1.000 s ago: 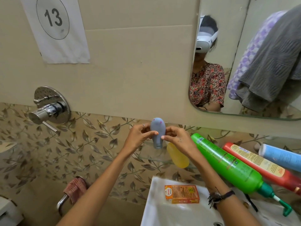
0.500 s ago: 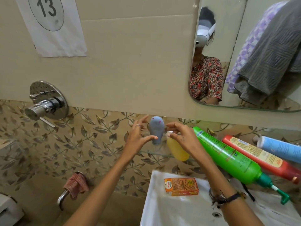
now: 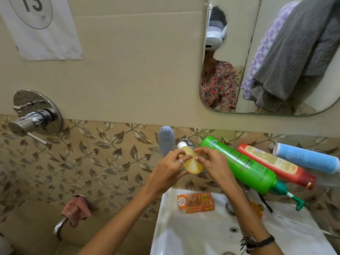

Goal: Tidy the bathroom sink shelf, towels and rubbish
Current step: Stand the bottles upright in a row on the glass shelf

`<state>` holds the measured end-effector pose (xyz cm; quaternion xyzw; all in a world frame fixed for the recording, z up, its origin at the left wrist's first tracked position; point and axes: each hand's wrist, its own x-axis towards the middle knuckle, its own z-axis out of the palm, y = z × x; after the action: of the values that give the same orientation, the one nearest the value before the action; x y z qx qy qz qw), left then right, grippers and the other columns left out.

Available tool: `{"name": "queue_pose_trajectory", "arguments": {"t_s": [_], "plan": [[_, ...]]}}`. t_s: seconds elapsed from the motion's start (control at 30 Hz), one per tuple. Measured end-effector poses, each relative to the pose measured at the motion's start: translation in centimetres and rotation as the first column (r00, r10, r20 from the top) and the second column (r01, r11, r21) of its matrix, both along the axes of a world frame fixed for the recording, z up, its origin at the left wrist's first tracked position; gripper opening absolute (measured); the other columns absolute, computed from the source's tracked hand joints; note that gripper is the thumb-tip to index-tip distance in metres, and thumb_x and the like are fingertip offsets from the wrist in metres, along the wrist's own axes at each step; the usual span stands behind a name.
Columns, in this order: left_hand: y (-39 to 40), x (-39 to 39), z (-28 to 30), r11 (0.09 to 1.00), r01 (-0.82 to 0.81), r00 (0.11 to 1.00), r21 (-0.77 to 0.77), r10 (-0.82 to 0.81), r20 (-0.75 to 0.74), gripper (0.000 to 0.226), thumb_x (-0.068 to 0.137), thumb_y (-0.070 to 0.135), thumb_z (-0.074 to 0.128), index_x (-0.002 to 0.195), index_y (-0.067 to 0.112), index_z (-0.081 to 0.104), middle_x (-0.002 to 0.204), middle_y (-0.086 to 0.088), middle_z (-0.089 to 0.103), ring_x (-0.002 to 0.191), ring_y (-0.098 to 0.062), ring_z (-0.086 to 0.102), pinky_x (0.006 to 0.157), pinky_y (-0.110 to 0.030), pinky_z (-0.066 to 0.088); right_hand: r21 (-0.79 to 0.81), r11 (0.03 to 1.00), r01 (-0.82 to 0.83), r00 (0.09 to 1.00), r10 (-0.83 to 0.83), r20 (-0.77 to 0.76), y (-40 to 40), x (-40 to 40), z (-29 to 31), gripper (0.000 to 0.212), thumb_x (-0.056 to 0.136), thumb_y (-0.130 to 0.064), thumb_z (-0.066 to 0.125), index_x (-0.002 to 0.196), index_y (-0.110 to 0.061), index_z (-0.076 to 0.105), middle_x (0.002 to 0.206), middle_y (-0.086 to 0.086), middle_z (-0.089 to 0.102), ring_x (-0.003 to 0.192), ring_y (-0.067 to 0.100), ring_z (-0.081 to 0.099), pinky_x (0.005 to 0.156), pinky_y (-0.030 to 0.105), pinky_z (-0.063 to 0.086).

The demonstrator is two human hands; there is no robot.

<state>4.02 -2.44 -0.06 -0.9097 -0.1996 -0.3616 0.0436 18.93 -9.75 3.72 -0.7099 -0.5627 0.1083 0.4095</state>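
A small yellow bottle (image 3: 191, 162) with a white cap lies on the glass shelf (image 3: 156, 159) above the sink. My left hand (image 3: 171, 168) and my right hand (image 3: 213, 162) both hold it by the fingertips, one on each side. Just left of it a grey-blue tube (image 3: 166, 139) stands upright on its cap, free of both hands. To the right, a green pump bottle (image 3: 242, 165), a red bottle (image 3: 276, 165) and a light blue tube (image 3: 305, 157) lie on their sides on the shelf.
An orange box (image 3: 196, 203) lies on the white sink (image 3: 184, 232) rim, near the tap base (image 3: 230, 207). A red checked cloth (image 3: 76, 211) hangs on a chrome bar at lower left. A shower mixer (image 3: 35, 115) sits on the wall. The mirror (image 3: 276, 52) reflects hanging towels.
Both hands have let go of the grey-blue tube, which stays upright, and have moved down and right onto the yellow bottle. The camera has tilted downward.
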Motion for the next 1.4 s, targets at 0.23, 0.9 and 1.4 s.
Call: {"name": "queue_pose_trajectory", "arguments": {"t_s": [0.23, 0.9, 1.4], "plan": [[-0.3, -0.2, 0.1, 0.982, 0.078, 0.99, -0.171, -0.056, 0.126, 0.037, 0.084, 0.017, 0.063, 0.12, 0.012, 0.062, 0.119, -0.01, 0.062, 0.101, -0.023, 0.064, 0.076, -0.035, 0.057, 0.01, 0.998, -0.055, 0.958, 0.056, -0.283, -0.6, 0.2, -0.2, 0.026, 0.09, -0.005, 0.054, 0.111, -0.01, 0.068, 0.107, 0.009, 0.07, 0.095, 0.017, 0.066, 0.083, 0.035, 0.055], [-1.3, 3.9, 2.9, 0.633, 0.362, 0.812, -0.684, 0.146, 0.565, 0.04, 0.084, 0.002, 0.063, 0.115, 0.023, 0.05, 0.117, -0.002, 0.051, 0.092, -0.008, 0.061, 0.078, -0.015, 0.053, 0.195, 0.971, 0.136, 0.977, -0.098, -0.192, 0.1, 0.5, 0.6, 0.028, 0.074, -0.034, 0.075, 0.095, -0.017, 0.069, 0.081, -0.001, 0.07, 0.071, 0.017, 0.065, 0.065, 0.035, 0.055], [-1.5, 4.3, -0.4, 0.842, 0.131, 0.841, -0.523, 0.185, 0.509, 0.037, 0.085, 0.005, 0.063, 0.117, 0.019, 0.05, 0.116, 0.002, 0.047, 0.099, 0.001, 0.052, 0.074, 0.004, 0.04, 0.184, 0.982, 0.048, 0.989, -0.021, -0.145, 1.4, 0.6, -0.8, 0.036, 0.08, -0.011, 0.069, 0.116, -0.01, 0.062, 0.106, 0.004, 0.069, 0.094, 0.013, 0.062, 0.078, 0.017, 0.046]]}}
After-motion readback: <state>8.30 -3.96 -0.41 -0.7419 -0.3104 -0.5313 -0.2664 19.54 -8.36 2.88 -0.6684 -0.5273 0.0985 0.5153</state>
